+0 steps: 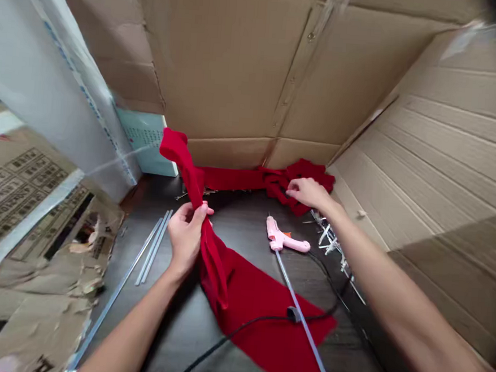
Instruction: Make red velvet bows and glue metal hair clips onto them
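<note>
A long strip of red cloth (248, 299) lies across a dark wooden table (237, 219) and runs up and back to a bunched heap by the cardboard wall. My left hand (186, 232) is closed round the cloth where it rises off the table. My right hand (309, 193) rests on the bunched red cloth at the back, its fingers curled into the folds. A pink glue gun (284, 240) lies on the table between my two arms, with a clear glue stick (302, 320) trailing from its rear over the cloth.
Large cardboard sheets (239, 66) wall in the back and right side. Printed cartons (22, 193) and torn cardboard stand at the left. Spare glue sticks (154, 247) lie left of my left hand, and a black cable (238, 330) crosses the cloth. Small white scraps (329, 240) are scattered at right.
</note>
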The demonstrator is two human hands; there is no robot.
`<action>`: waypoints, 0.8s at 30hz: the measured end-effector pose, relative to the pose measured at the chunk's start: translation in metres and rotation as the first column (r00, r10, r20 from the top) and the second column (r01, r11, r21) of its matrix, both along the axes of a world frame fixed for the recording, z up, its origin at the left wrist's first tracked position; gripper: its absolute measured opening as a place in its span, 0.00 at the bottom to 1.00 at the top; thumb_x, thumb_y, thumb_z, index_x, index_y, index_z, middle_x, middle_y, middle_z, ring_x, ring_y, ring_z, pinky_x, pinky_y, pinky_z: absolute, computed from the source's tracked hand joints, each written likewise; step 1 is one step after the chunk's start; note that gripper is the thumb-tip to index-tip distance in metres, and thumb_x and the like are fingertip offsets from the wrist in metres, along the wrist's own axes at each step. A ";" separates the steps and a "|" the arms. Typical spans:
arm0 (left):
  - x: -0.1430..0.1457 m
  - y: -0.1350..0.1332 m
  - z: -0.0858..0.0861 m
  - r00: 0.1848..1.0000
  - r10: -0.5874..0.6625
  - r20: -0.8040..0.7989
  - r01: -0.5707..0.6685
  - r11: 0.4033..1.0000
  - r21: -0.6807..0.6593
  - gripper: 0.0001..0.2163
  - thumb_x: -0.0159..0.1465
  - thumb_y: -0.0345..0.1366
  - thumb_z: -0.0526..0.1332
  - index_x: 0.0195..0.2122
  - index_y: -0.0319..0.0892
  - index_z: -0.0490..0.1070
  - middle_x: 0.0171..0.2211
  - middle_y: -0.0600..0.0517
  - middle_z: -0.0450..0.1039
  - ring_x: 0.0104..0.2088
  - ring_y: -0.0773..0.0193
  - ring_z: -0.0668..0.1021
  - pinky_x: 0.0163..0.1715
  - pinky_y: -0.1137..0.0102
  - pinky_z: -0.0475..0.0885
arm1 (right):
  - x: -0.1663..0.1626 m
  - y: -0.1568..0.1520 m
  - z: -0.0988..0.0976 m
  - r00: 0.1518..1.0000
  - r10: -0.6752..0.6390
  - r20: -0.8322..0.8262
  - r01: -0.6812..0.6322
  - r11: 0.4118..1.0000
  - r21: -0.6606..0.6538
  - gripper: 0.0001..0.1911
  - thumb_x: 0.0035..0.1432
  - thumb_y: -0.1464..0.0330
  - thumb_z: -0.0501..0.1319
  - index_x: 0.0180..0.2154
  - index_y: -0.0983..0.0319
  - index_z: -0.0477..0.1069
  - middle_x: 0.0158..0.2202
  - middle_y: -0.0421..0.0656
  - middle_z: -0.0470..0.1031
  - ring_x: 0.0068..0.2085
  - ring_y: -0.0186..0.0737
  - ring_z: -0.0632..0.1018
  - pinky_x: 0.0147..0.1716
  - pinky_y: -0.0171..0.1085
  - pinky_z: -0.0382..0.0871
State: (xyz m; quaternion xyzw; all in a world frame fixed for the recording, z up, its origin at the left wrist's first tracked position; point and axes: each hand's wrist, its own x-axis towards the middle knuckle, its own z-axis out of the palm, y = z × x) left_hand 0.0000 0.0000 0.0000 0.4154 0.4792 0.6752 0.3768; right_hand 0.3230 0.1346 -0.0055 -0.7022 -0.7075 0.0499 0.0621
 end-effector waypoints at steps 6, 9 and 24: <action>0.003 0.002 -0.007 0.992 -0.073 0.098 0.064 0.993 0.099 0.24 0.54 0.37 0.69 0.44 0.48 0.52 0.25 0.57 0.77 0.15 0.68 0.73 0.16 0.75 0.68 | -0.022 -0.006 -0.037 0.995 -0.083 -0.058 0.084 0.996 0.011 0.17 0.55 0.61 0.62 0.46 0.62 0.70 0.48 0.56 0.75 0.50 0.58 0.75 0.44 0.48 0.67; -0.003 0.007 -0.010 0.984 -0.149 0.094 0.143 0.987 0.070 0.21 0.56 0.39 0.67 0.37 0.48 0.50 0.22 0.57 0.76 0.13 0.66 0.72 0.13 0.75 0.67 | -0.027 -0.008 -0.038 0.981 -0.122 -0.150 0.131 0.990 0.055 0.17 0.53 0.70 0.61 0.47 0.64 0.70 0.49 0.59 0.73 0.51 0.61 0.74 0.47 0.51 0.65; -0.013 0.005 -0.002 0.899 -0.434 -0.054 0.429 0.899 -0.087 0.22 0.57 0.36 0.66 0.53 0.38 0.71 0.35 0.46 0.80 0.35 0.63 0.78 0.36 0.71 0.71 | -0.072 -0.119 0.008 -0.018 0.008 -1.000 -0.160 0.987 0.010 0.18 0.50 0.66 0.64 0.44 0.61 0.66 0.26 0.41 0.75 0.19 0.33 0.71 0.15 0.29 0.58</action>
